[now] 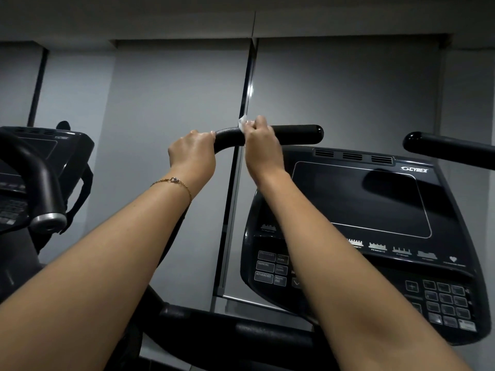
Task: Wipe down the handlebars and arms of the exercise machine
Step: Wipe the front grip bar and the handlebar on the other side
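Wiping hand: the right hand (261, 145) was up on the left handlebar (297, 134), fingers curled over the bar and pinching a small white wipe (243, 123) against its top.
Steadying hand: the left hand (191, 152) gripped the same bar just beside it, at the bend, fingers wrapped over the black grip.
Spot being worked: mid-grip; the stretch out to the rounded end cap had no hand on it.
Done so far: hard to call, as the grip showed no wet streak either side of the wipe.
Left to do, by my reckoning: the rest of this bar, the right handlebar (450, 151) poking in well apart at the frame edge, and the machine's arms, mostly hidden below the forearms.
Console: the Cybex console (361, 199) sat between the bars, touched by neither hand.
Stage: early, I'd judge.
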The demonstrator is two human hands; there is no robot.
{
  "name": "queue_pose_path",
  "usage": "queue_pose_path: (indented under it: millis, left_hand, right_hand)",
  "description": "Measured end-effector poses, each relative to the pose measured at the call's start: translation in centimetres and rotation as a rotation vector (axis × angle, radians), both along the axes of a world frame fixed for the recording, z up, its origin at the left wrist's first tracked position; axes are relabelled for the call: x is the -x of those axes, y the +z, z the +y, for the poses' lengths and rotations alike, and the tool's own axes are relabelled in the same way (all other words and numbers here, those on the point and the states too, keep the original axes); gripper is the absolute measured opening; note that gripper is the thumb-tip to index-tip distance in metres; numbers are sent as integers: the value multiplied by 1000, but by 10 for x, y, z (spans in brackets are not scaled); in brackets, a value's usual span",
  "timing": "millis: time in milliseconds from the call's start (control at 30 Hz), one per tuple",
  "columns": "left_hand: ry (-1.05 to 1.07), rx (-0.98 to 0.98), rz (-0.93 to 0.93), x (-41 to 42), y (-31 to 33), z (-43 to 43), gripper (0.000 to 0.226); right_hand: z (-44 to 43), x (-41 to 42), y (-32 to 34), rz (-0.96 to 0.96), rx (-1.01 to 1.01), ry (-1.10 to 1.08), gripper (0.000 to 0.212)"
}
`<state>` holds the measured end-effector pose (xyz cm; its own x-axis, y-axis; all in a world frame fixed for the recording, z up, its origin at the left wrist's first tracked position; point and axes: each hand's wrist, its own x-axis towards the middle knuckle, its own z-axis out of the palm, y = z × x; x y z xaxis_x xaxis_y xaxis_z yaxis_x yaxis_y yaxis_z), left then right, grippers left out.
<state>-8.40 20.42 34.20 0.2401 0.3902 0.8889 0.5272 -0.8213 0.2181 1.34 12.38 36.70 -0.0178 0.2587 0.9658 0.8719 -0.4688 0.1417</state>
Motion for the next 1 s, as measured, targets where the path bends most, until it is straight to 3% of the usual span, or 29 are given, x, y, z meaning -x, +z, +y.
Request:
queue_pose_path:
  millis: [200, 433, 567, 767, 933, 1000]
  left_hand:
    - [-16, 3, 2, 1, 1, 0, 41]
    - [-14, 6, 0, 1, 2, 0, 41]
    - [-36, 20, -4, 3, -1, -3, 42]
    - [-92, 123, -33, 10, -9, -3, 36]
    - [-102, 284, -6, 33, -17, -5, 28]
    - [-94, 332, 49, 46, -21, -4, 32]
  right_hand:
    - [-28, -23, 8, 110, -150, -42, 34]
    - [-19, -16, 4, -173, 150, -121, 47]
    - [-16, -14, 8, -54, 27, -134, 46]
    - [-3, 1, 1, -202, 247, -118, 51]
    - [5, 16, -2, 5, 144, 3, 47]
    - [13, 20, -10, -31, 235, 67, 50]
